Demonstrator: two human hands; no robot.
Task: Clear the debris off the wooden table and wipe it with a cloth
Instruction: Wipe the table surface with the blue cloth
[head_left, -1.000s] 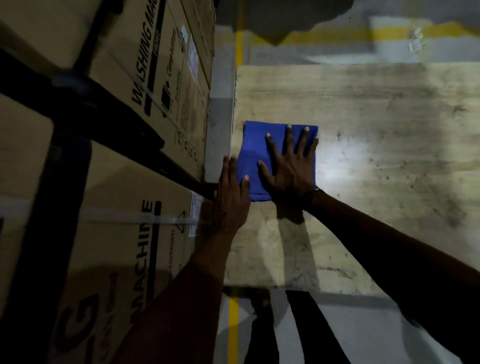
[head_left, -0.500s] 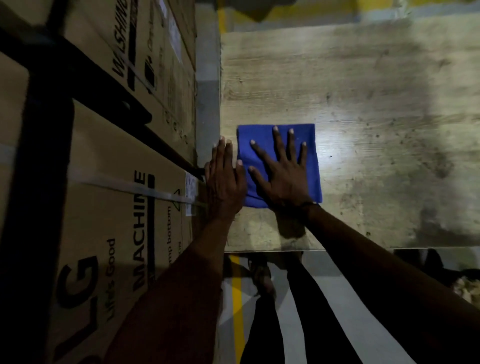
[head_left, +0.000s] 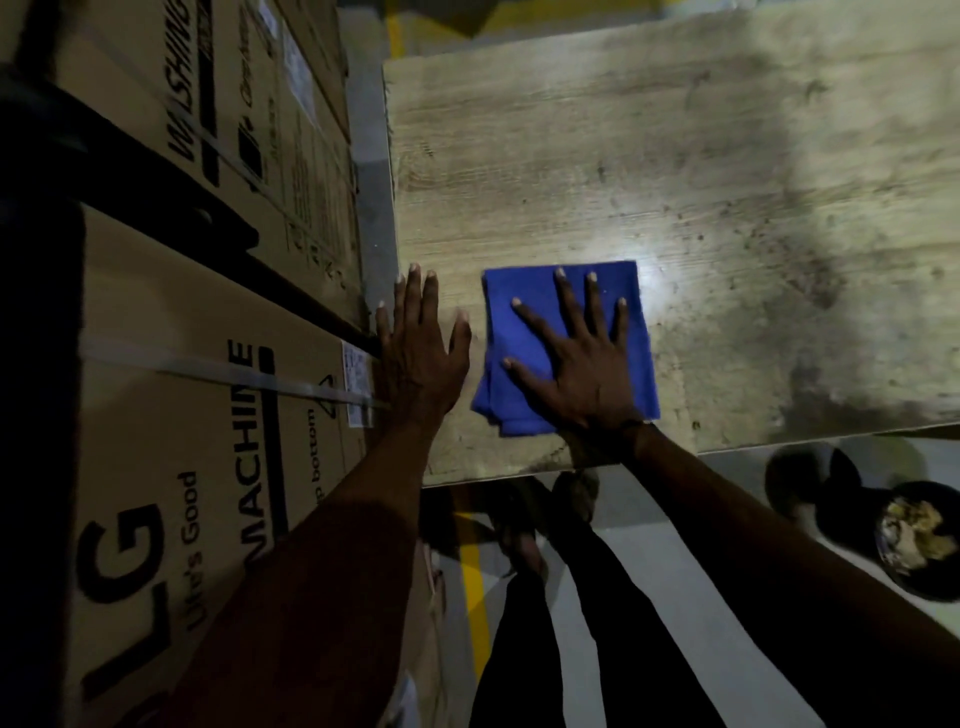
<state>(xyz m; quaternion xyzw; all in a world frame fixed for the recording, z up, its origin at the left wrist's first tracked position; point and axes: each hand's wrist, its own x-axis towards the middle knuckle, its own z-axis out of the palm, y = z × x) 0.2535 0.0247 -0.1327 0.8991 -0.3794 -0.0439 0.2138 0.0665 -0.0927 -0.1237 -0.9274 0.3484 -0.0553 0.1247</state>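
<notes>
While flat on one wooden table (head_left: 675, 156): two open-fingered hands, left hand (head_left: 418, 358) bare, right hand (head_left: 576, 369) atop one blue cloth (head_left: 639, 332).

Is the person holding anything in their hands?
Nothing is gripped. The right hand presses flat on the middle of the blue cloth; the left hand lies flat on the wooden table.

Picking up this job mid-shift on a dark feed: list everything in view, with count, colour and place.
wooden table: one, pale worn wood, centre and right.
cloth: one, blue, folded, flat on the table near its front edge.
cardboard boxes: at least two, brown with black print, stacked along the table's left side.
bin: one, dark, on the floor at lower right, pale scraps inside.
floor line: one, yellow, under the table's front edge.
legs: two, dark trousers, below the table edge.
left hand: flat on the table's left edge, off the cloth.
right hand: fingers spread, pressing the cloth.
</notes>
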